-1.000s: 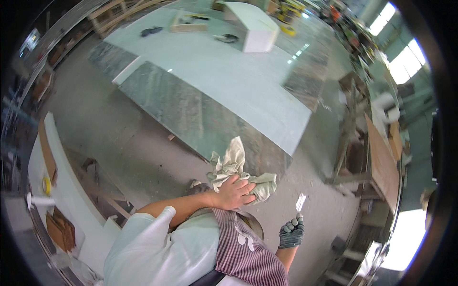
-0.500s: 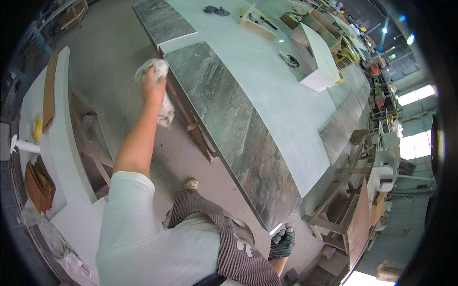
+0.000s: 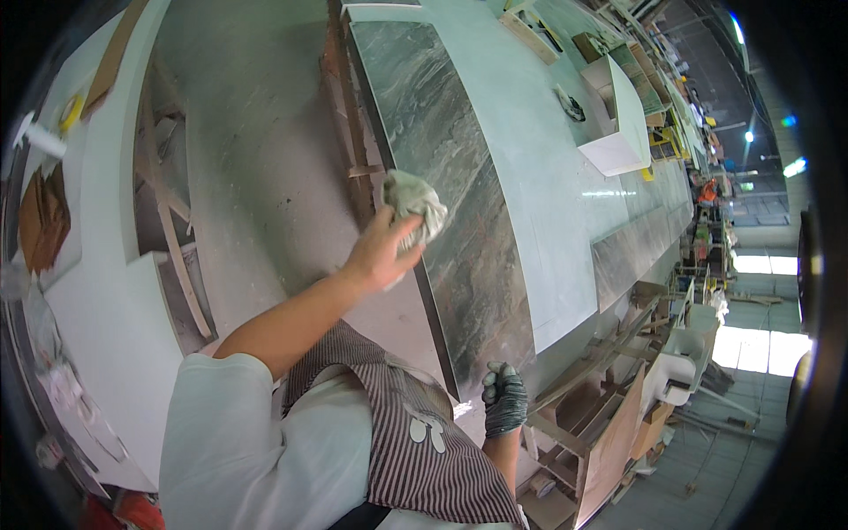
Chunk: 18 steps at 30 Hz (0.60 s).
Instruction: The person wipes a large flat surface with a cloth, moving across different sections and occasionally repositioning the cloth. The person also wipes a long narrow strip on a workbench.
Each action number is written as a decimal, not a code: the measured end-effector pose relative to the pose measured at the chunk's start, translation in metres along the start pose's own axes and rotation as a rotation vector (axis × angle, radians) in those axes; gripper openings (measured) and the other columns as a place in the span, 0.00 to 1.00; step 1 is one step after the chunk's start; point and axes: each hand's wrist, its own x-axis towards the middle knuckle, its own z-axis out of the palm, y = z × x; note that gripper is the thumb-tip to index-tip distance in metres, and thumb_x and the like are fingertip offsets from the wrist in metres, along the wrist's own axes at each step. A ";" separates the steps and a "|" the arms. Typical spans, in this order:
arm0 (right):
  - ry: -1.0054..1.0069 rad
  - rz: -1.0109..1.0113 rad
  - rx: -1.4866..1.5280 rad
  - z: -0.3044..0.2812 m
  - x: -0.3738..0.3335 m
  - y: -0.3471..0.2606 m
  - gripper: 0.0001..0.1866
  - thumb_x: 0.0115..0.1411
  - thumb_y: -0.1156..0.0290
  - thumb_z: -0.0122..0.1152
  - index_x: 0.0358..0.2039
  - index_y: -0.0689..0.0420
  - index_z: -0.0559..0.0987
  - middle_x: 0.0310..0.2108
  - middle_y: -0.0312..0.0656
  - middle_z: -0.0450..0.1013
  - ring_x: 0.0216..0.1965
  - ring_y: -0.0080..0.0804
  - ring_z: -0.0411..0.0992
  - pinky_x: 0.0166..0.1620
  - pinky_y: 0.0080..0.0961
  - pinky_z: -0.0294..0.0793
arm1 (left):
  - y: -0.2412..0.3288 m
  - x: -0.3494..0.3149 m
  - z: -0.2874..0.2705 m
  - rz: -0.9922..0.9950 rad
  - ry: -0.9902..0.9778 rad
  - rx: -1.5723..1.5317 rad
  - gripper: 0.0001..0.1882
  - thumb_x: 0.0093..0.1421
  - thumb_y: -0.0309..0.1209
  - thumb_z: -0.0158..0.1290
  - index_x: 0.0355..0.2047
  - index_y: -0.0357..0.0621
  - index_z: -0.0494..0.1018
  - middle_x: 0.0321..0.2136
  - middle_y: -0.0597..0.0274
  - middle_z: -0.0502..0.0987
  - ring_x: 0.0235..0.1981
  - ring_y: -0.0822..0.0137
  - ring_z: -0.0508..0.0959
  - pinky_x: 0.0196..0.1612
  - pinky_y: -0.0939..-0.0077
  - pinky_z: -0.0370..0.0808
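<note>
A crumpled off-white rag (image 3: 415, 199) is bunched in my bare left hand (image 3: 382, 253). It lies against the near long edge of a dark grey-brown marble-patterned panel (image 3: 481, 256), about midway along it. The panel rests on a large pale table (image 3: 521, 150). My right hand (image 3: 505, 402), in a dark grey glove, is closed beside the panel's near end. Its fingers are curled in, and what they hold, if anything, is hidden.
A white box-like piece (image 3: 618, 150) and a wooden tray (image 3: 532, 37) stand on the table. More marble-patterned panels (image 3: 629, 256) lie along its right side. Wooden frames (image 3: 565, 433) stand at the right. A white worktop (image 3: 106, 309) with brown cardboard (image 3: 44, 216) is at the left.
My left hand has brought the rag from beyond the panel's far end back toward me, to the near edge. My right hand stays by the near end. The view has shifted.
</note>
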 end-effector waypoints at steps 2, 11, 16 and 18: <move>-0.039 -0.002 -0.030 -0.020 -0.002 0.004 0.14 0.69 0.60 0.52 0.40 0.57 0.80 0.23 0.34 0.74 0.18 0.21 0.67 0.21 0.17 0.65 | 0.023 -0.038 0.019 -0.014 -0.053 -0.036 0.24 0.56 0.32 0.61 0.54 0.45 0.72 0.45 0.44 0.68 0.46 0.43 0.73 0.49 0.58 0.72; -0.172 0.012 -0.201 -0.107 -0.010 0.033 0.10 0.68 0.65 0.57 0.44 0.58 0.78 0.26 0.36 0.76 0.21 0.23 0.70 0.23 0.19 0.69 | 0.103 -0.204 0.101 0.000 -0.415 -0.047 0.25 0.54 0.37 0.61 0.53 0.51 0.74 0.45 0.44 0.67 0.45 0.45 0.73 0.48 0.59 0.73; -0.220 -0.019 -0.485 -0.101 -0.022 0.017 0.12 0.68 0.64 0.56 0.44 0.59 0.78 0.28 0.39 0.78 0.23 0.24 0.72 0.27 0.20 0.71 | 0.114 -0.256 0.105 -0.068 -0.643 -0.060 0.27 0.51 0.39 0.61 0.53 0.57 0.74 0.46 0.47 0.68 0.46 0.47 0.74 0.49 0.59 0.75; -0.282 -0.080 -0.566 -0.094 -0.023 0.019 0.12 0.69 0.65 0.55 0.44 0.60 0.78 0.28 0.40 0.79 0.24 0.25 0.74 0.28 0.21 0.72 | 0.112 -0.264 0.101 -0.280 -0.663 -0.024 0.28 0.51 0.40 0.61 0.54 0.55 0.74 0.46 0.48 0.68 0.45 0.47 0.76 0.49 0.58 0.75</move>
